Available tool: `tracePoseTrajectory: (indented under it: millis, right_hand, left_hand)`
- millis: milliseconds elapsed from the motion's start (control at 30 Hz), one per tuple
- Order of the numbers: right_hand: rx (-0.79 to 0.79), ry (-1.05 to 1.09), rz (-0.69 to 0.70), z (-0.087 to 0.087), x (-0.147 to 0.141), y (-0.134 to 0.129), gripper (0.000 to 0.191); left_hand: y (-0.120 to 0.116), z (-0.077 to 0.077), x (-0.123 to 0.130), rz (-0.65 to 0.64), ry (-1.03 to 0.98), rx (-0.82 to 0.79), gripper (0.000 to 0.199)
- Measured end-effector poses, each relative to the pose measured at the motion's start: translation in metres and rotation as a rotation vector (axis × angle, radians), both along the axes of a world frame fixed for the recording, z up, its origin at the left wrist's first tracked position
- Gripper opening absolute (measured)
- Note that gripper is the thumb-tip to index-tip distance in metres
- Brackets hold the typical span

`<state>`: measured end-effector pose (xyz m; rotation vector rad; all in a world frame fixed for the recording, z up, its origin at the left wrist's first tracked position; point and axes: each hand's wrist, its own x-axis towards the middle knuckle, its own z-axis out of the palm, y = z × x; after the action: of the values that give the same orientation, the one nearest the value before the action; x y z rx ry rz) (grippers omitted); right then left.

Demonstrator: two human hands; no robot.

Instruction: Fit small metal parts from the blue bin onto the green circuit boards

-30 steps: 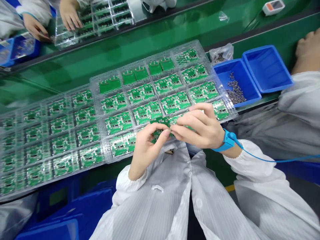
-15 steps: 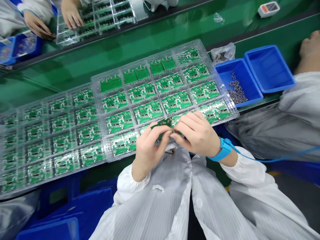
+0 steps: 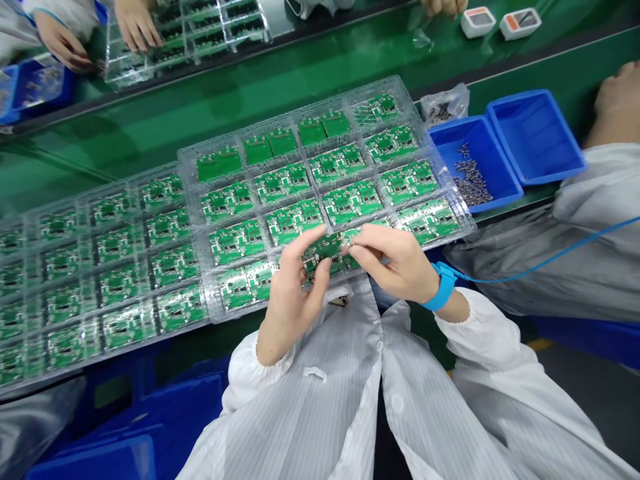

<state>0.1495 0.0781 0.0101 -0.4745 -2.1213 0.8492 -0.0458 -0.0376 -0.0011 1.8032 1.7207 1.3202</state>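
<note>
**Q:** What do your hands hold now?

**A:** My left hand (image 3: 293, 300) and my right hand (image 3: 395, 263) hold together one green circuit board (image 3: 325, 255). The left hand curves around the left side of the board, and the thumb lies on its top. The right hand is narrow, it pinches the right edge with thumb and first fingers. Is there something tiny in that pinch? I cannot tell, it is too small.

**Q:** Where is the board?

**A:** It is in the air just above the front edge of a clear plastic tray (image 3: 463, 220), near my white striped coat (image 3: 310, 427). The tray carries many other green boards (image 3: 350, 203) in rows of pockets.

**Q:** And what is around it?

**A:** Just beside the tray, on my right side, is a blue two-part box (image 3: 535, 137). Its nearer part holds small metal parts (image 3: 473, 181). Behind the box lies a plastic bag (image 3: 444, 103). On my right wrist is a blue wrist strap (image 3: 443, 285) with a blue cord (image 3: 550, 263). All this is on a green bench (image 3: 250, 93). Across the bench, a co-worker's hands (image 3: 63, 41) are near another clear tray (image 3: 187, 33).
</note>
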Motion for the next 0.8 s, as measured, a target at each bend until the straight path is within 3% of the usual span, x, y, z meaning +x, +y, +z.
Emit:
tracePoseTrajectory:
  millis: [67, 267, 800]
  right_hand:
    - [-0.013, -0.002, -0.007, -0.002, -0.002, 0.001, 0.022]
    - [-0.024, 0.000, -0.013, -0.005, -0.004, 0.002, 0.027]
    - [0.027, -0.044, -0.055, -0.006, -0.009, -0.002, 0.030]
  left_hand:
    - [-0.001, -0.001, 0.002, 0.003, -0.009, -0.031, 0.061]
    - [-0.002, 0.007, 0.003, -0.081, -0.028, -0.038, 0.047]
    - [-0.001, 0.012, -0.005, -0.145, 0.078, 0.084, 0.057]
